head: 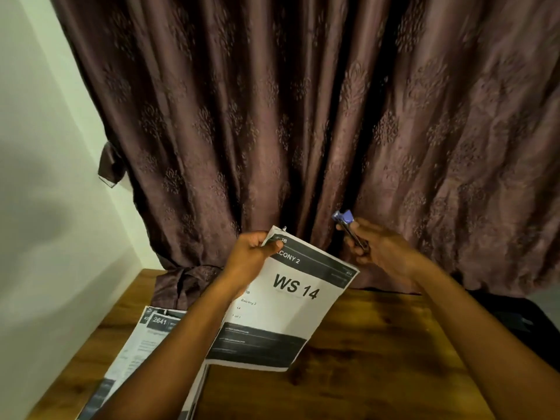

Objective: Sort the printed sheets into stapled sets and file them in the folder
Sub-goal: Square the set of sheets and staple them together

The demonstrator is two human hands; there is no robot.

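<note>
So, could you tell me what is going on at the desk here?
A person is sorting printed sheets. The left hand pinches the top corner of a paper set headed WS 14, held up above the wooden table. The right hand grips a small blue stapler just beside that corner. More printed sheets lie on the table to the left.
</note>
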